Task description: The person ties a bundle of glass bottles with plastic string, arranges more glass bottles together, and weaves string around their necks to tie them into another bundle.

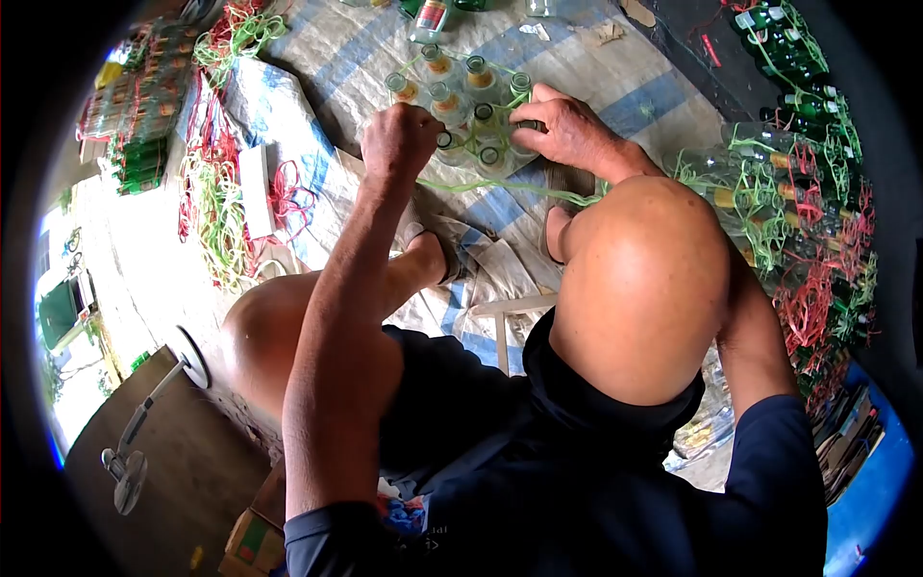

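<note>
A tight cluster of clear glass bottles stands upright on the floor sheet in front of me, with green plastic string around it and trailing at its near side. My left hand is closed at the cluster's left edge, beside a bottle neck. Its fingertips are turned away, so what they grip is hidden. On the right side, my right hand has its fingers pinched by the outer bottles, where green string passes at the fingertips.
A blue-and-white woven sheet covers the floor. Red and green string heaps lie at left. Tied bottles line the right side. Green bottles and a labelled bottle lie beyond the cluster. A fan stands lower left.
</note>
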### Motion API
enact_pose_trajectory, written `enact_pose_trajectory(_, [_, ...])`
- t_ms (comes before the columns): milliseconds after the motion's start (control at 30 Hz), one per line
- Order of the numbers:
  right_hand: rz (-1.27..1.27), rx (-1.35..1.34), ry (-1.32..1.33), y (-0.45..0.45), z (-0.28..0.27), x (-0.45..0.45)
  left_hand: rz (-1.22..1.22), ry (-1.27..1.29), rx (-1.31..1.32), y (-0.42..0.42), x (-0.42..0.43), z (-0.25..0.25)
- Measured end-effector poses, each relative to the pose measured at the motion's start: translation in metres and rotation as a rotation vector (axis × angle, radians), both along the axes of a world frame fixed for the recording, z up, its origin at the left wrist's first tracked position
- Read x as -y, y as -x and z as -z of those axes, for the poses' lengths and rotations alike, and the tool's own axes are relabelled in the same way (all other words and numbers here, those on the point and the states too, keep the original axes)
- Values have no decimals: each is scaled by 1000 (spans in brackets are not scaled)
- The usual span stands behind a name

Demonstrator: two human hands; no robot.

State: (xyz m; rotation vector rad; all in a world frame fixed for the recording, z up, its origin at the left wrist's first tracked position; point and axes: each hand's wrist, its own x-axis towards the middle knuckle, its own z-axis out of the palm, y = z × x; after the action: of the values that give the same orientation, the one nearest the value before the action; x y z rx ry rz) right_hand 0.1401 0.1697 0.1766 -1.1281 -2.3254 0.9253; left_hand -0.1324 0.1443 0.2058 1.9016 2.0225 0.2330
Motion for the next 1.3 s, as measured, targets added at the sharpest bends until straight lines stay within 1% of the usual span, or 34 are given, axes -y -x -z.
enact_pose_trajectory(67, [-4, -12, -23, -1, 2, -2, -80, 10, 5, -4, 8, -5])
enact_pose_trajectory(167, [-19, -32, -40, -2, 5, -2, -219, -103, 154, -6, 24, 11])
enact_pose_trajectory(233, [-27, -37, -46, -2, 5, -3, -303, -155, 190, -9, 34, 16])
enact_pose_trajectory(333, [-17, -20, -2, -2, -1, 0, -448, -220, 317, -17, 43, 22])
enact_pose_trajectory(433, [-50, 22, -7, -3, -6, -2, -576, -266, 333, -27, 50, 22])
enact_pose_trajectory(633, [-136, 84, -17, -3, -11, -6, -604, -180, 498, -20, 58, 42])
enact_pose_trajectory(767, [-199, 172, -30, -3, -12, -11, -703, -78, 811, -18, 60, 43])
enact_pose_trajectory(833, [-210, 182, -65, -3, -10, -11, -772, -39, 974, -21, 64, 34])
enact_pose_trajectory(867, [-214, 187, -81, -4, -9, -11, -767, -78, 1007, -24, 66, 31])
enact_pose_trajectory(1000, [-240, 283, -210, -3, -17, -10, -769, -138, 1010, -28, 68, 37])
enact_pose_trajectory(1100, [-275, 343, -256, -3, -18, -16, -793, -173, 1037, -33, 77, 41])
enact_pose_trajectory(1133, [-284, 354, -273, -4, -19, -20, -787, -189, 1007, -36, 79, 39])
enact_pose_trajectory(1167, [-294, 363, -291, -5, -20, -24, -820, -171, 1077, -43, 86, 38])
enact_pose_trajectory(1233, [-327, 386, -328, -6, -22, -31, -794, -226, 1121, -57, 97, 38])
enact_pose_trajectory(1267, [-349, 401, -349, -6, -23, -37, -848, -201, 1152, -67, 102, 38])
enact_pose_trajectory(1300, [-370, 417, -368, -6, -27, -42, -880, -162, 1167, -72, 109, 48])
